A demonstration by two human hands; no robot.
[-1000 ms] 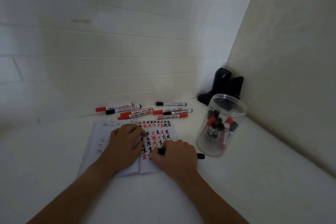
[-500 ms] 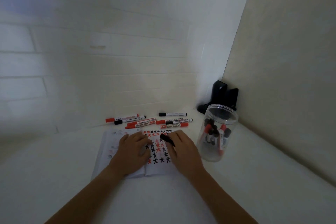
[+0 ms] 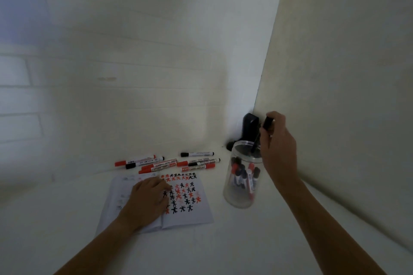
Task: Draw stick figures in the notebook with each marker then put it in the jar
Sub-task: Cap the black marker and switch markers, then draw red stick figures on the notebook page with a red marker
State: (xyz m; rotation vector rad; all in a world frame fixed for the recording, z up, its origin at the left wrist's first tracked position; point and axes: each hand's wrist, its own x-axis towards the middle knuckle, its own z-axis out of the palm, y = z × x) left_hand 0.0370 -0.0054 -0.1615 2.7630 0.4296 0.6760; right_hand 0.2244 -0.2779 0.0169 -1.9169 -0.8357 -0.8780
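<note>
white bench (image 3: 67,219) in a corner, pale brick wall behind, plain panel at right of frame. notebook (image 3: 190,214) lies open at lower centre, right page full of red and black stick figures. left hand (image 3: 147,201) rests flat on it, fingers relaxed, holding nothing. right hand (image 3: 278,140) is up at centre right, grip clamped on a black marker (image 3: 263,129), barrel angled down so its lower end sits at the mouth of the clear jar (image 3: 239,194). jar stands just right of the notebook, already holds several red and black markers. spare markers (image 3: 167,163) lie in a loose row above the notebook. marker reads as light, stiff, smooth plastic; pinch mid-barrel, low force. jar looks light, probably tips if knocked at the rim, so drop straight in. black object (image 3: 250,127) in the corner behind jar, can't tell what.
</note>
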